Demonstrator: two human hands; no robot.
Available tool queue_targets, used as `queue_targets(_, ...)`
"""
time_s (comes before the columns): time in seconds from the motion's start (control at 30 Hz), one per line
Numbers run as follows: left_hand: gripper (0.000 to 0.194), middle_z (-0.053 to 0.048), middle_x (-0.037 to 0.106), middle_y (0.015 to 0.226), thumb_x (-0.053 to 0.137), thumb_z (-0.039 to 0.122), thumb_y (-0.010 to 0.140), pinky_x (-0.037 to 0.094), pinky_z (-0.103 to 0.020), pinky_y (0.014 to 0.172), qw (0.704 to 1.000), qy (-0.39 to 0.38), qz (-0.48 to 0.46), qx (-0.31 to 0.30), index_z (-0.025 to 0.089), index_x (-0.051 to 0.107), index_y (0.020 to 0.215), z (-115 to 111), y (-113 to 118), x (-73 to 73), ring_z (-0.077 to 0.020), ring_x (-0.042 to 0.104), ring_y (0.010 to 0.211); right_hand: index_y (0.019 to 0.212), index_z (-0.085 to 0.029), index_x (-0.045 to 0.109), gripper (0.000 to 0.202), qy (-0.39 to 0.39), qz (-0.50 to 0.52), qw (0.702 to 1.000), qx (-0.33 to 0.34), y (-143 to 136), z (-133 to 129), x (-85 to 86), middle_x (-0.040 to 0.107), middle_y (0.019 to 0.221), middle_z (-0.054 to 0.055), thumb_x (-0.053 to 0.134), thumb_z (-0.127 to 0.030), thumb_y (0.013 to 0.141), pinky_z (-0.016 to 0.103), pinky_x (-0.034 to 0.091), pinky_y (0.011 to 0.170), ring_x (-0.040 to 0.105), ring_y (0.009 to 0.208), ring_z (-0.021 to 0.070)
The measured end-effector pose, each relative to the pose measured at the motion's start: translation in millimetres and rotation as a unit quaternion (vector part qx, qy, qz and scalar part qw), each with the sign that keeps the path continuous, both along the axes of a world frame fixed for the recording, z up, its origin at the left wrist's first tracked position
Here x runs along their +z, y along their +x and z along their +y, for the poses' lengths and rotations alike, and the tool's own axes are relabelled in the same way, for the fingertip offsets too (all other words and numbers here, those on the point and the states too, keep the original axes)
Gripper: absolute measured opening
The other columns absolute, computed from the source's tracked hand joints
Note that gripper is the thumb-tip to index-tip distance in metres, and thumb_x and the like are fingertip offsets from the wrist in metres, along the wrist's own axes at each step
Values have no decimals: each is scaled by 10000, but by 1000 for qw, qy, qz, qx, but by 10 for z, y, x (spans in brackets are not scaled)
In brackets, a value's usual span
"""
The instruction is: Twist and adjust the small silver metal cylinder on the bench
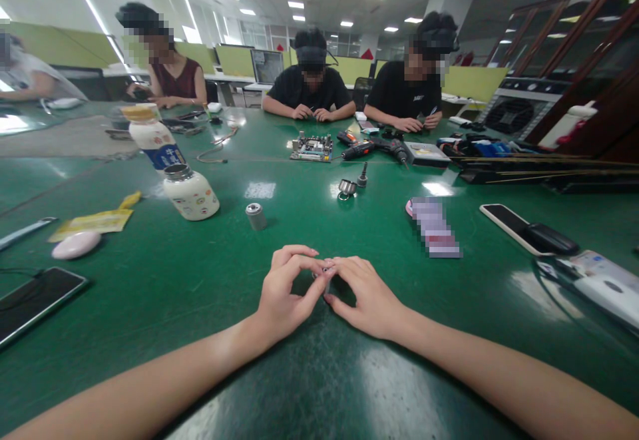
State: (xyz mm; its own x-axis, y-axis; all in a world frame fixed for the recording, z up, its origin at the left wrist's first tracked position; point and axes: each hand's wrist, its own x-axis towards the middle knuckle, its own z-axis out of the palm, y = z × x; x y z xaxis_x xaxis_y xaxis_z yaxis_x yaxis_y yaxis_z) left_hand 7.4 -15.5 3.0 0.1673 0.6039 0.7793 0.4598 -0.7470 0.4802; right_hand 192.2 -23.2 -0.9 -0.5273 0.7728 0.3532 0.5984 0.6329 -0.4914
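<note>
Green tabletop: glossy, filling the foreground, with patches of light reflected in it.
Left hand: extends from the lower left; thumb and forefinger curve into a ring, their tips clamped on a small metal part.
Right hand: extends from the lower right; fingertips are closed on the same part from the opposite side, the thumb set lower.
Held part: located between the two hands, at the centre foreground; fingers cover most of it, so its full shape cannot be told, nor whether it touches the table.
Silver cylinder: upright beyond the left hand, well apart from it.
Metal ring piece: farther out, just beside a dark fitting.
Cream flask: open-mouthed, left of the cylinder, in front of a milk bottle with a tan cap.
Circuit board: far centre, left of the power drills.
Left margin: dark-screened phone, pale pink oval object, yellow packet.
Right side: pink-edged object with a pixelated surface; beyond it, a white-framed phone.
Far side: co-workers seated; the two in black tops have their hands at the table.
</note>
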Motion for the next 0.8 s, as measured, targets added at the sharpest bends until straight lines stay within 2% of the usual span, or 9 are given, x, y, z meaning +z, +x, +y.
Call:
queue_targets(0.13,164,-10,695,847,681,103,782,499,-351,844,1000,-5,0,-2,225,594,850,1,-6,-7,-186,615,960,1132,-198,543,306,-5,4,1000,3,-4,-1,18,593,1247,82,610,-224,834,427,396,992,506,1166,232)
queue_targets(0.53,191,-49,678,947,613,135,829,500,-398,879,999,-53,10,0,228,562,988,-5,6,22,-210,590,1036,1192,-198,542,363,-6,1,1000,4,1,-1,17,596,1238,96,612,-245,838,430,396,997,508,1173,225)
queue_targets(0.7,169,-23,640,834,663,171,794,486,-365,780,998,-41,14,44,223,555,912,-2,1,41,-187,595,853,1218,-204,539,387,-2,1,1000,0,4,-2,-1,590,1256,101,611,-265,843,440,392,1006,504,1186,228)
queue_targets(0.8,161,-12,624,799,675,176,786,482,-348,757,998,-28,8,47,223,557,885,0,-4,19,-176,599,814,1214,-205,542,382,-5,-3,1000,0,4,-4,7,589,1259,103,609,-265,842,445,393,1005,506,1185,231)
